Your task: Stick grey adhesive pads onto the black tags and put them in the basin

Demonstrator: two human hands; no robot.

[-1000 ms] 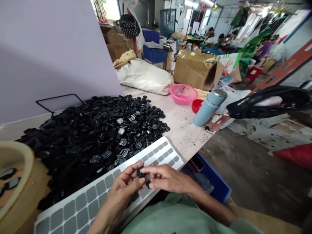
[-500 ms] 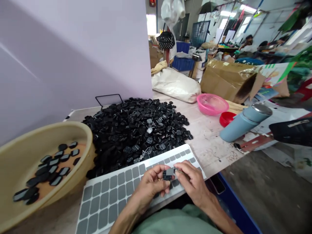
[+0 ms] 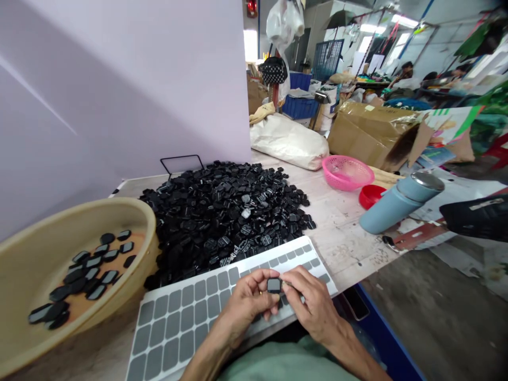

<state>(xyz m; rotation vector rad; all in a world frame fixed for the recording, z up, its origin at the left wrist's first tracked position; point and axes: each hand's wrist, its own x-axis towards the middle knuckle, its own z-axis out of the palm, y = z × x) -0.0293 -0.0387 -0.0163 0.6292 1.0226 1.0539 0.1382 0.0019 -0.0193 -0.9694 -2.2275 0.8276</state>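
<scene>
My left hand (image 3: pixel 252 299) is closed round a small black plastic piece (image 3: pixel 268 286), held between thumb and fingers above the sheet. A grey rounded-rectangle sticker (image 3: pixel 274 286) lies on the face of that piece. My right hand (image 3: pixel 311 296) meets the piece at its right edge, its thumb and index finger pinched there. Beneath both hands lies a white sheet (image 3: pixel 242 263) with rows of grey stickers (image 3: pixel 170 324). Behind the sheet spreads a large heap of black plastic pieces (image 3: pixel 222 206).
A beige basin (image 3: pixel 148 222) at the left holds several black pieces with grey faces (image 3: pixel 95 292). To the right stand a pink basket (image 3: pixel 345 180), a red bowl (image 3: pixel 369 197) and a tilted blue flask (image 3: pixel 391 209). A white sack (image 3: pixel 291 140) and cardboard box (image 3: pixel 369 132) lie behind.
The grey sticker, earlier partly over the black piece at my right fingertips, now sits flat within the piece's face. My right fingers have moved slightly left, and the view has shifted a little.
</scene>
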